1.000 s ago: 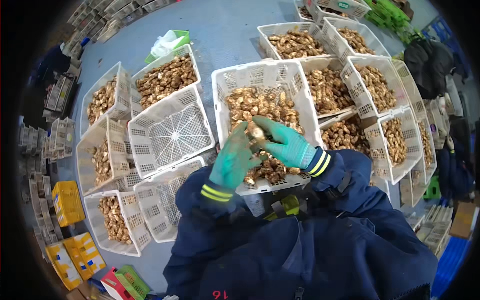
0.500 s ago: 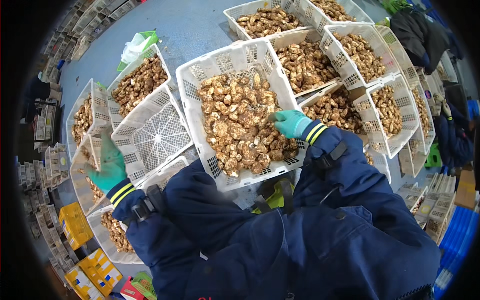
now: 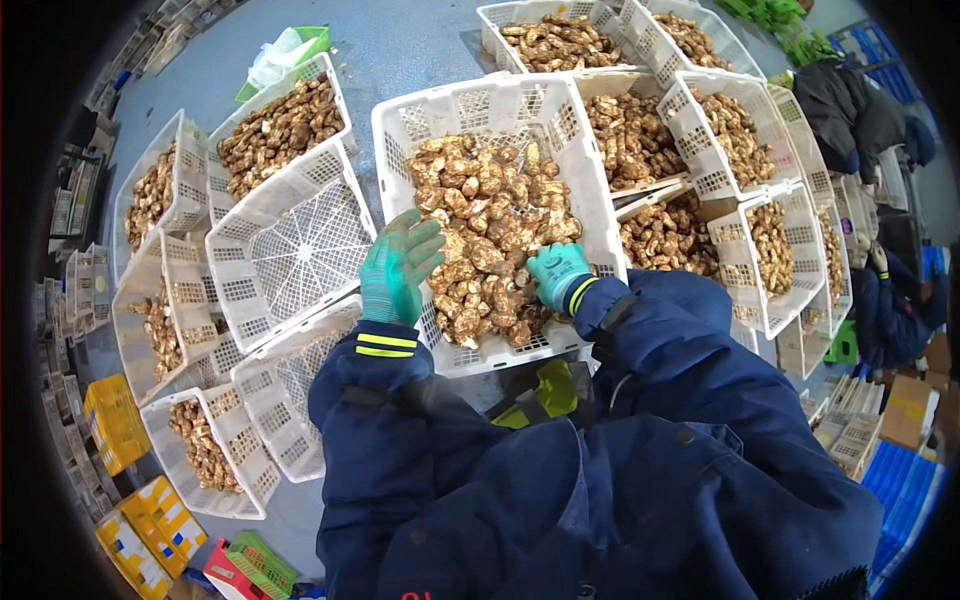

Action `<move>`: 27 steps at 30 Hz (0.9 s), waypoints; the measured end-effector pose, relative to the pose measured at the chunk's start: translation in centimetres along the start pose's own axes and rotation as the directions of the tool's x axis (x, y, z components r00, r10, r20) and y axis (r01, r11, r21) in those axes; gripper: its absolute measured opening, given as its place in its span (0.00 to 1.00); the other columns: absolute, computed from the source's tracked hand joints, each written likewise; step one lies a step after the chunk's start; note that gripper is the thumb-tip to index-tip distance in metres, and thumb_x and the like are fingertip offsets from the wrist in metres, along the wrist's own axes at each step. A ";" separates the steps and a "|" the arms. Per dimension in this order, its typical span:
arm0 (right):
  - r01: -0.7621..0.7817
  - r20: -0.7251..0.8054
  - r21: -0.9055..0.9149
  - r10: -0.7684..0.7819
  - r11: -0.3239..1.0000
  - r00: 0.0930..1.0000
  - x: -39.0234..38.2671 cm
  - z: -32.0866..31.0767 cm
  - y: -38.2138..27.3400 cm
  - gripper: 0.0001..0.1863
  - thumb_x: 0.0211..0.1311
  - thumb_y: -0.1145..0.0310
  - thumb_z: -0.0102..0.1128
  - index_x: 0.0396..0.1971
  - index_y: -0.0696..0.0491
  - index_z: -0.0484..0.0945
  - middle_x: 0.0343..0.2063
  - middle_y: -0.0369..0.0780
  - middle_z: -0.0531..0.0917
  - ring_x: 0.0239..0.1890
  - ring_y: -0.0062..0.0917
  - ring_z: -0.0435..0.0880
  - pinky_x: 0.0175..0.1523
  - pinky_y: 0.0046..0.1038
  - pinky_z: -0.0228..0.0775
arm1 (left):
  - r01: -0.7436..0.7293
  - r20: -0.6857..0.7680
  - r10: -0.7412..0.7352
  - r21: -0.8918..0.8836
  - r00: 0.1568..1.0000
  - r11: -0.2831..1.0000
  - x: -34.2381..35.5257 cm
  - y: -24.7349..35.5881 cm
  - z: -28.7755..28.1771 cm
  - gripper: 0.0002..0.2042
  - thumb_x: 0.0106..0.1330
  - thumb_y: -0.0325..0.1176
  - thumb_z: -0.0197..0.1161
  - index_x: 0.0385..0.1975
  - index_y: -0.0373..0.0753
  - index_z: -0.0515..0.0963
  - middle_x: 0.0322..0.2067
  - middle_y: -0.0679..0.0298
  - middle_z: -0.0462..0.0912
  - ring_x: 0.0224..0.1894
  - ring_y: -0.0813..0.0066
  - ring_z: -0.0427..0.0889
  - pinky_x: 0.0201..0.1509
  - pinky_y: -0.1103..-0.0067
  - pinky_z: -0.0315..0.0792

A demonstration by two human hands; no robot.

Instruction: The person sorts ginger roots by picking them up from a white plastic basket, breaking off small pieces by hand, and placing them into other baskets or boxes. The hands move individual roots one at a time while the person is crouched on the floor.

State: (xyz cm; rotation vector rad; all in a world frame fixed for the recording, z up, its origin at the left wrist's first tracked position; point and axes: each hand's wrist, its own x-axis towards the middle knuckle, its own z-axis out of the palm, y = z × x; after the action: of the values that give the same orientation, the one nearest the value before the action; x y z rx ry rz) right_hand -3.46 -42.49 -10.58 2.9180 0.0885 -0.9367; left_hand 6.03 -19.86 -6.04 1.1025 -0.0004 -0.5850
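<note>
Head view: the central white crate (image 3: 440, 110) contains the heaped brown tubers (image 3: 485, 215). The left hand (image 3: 397, 272) has returned from the far left to this crate's left wall, fingers extended, holding nothing. The right hand (image 3: 560, 275) is now curled into the heap; its grip cannot be confirmed. Both hands thus attend one crate. Red jacket marking (image 3: 416, 597): cut off. Dark glove print (image 3: 555, 261): illegible.

Floor (image 3: 420, 40): blue-grey, bare at upper centre of the frame. Directly on it: green basket (image 3: 318, 42), upper left; white mesh-sided crate (image 3: 240, 437) and second white crate (image 3: 300, 440), lower left; yellow crate (image 3: 115, 420), far left; yellow-and-white boxes (image 3: 130, 545), red container (image 3: 230, 575) and green crate (image 3: 262, 565), bottom left. Large white crate (image 3: 612, 245), centre: underside hidden, support not discernible.
</note>
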 end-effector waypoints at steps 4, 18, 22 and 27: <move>-0.123 -0.284 0.163 0.166 0.979 0.944 -0.5 -0.9 1.6 0.14 0.52 0.64 0.56 0.40 0.49 0.75 0.41 0.42 0.77 0.44 0.34 0.76 0.45 0.39 0.66 | -0.088 -0.152 0.094 0.048 0.984 0.995 -0.1 1.4 1.1 0.34 0.65 0.52 0.50 0.59 0.28 0.56 0.53 0.42 0.66 0.54 0.53 0.71 0.58 0.65 0.67; 0.068 -0.267 0.548 0.098 0.834 0.959 4.2 -2.3 -1.6 0.27 0.48 0.54 0.61 0.48 0.49 0.71 0.36 0.44 0.80 0.45 0.36 0.76 0.50 0.35 0.66 | 0.048 -0.179 -0.085 -0.199 0.980 0.979 1.1 -0.4 0.1 0.29 0.64 0.47 0.51 0.57 0.30 0.61 0.51 0.46 0.70 0.55 0.55 0.70 0.57 0.66 0.67; 0.256 -0.397 0.827 0.197 0.500 0.897 1.7 -6.4 -1.8 0.30 0.44 0.59 0.65 0.50 0.51 0.72 0.32 0.47 0.79 0.33 0.36 0.79 0.41 0.33 0.72 | 0.154 -0.062 -0.164 -0.138 0.985 0.978 0.6 -1.3 0.6 0.31 0.62 0.47 0.56 0.60 0.36 0.59 0.54 0.50 0.69 0.55 0.56 0.70 0.55 0.64 0.68; 0.419 -0.621 0.527 -0.002 0.739 0.784 0.4 -10.6 -5.2 0.36 0.47 0.54 0.60 0.56 0.54 0.65 0.41 0.49 0.78 0.45 0.41 0.76 0.50 0.36 0.68 | 0.169 -0.063 -0.195 -0.293 0.979 0.941 0.6 -1.8 2.8 0.27 0.59 0.33 0.62 0.57 0.36 0.61 0.48 0.58 0.73 0.48 0.67 0.73 0.51 0.73 0.71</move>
State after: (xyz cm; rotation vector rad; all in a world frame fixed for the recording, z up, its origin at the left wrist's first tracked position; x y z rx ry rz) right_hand 2.63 -36.31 -2.52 3.8222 0.1904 0.0320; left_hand 4.91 -23.02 -6.37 0.8500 0.2620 -0.6766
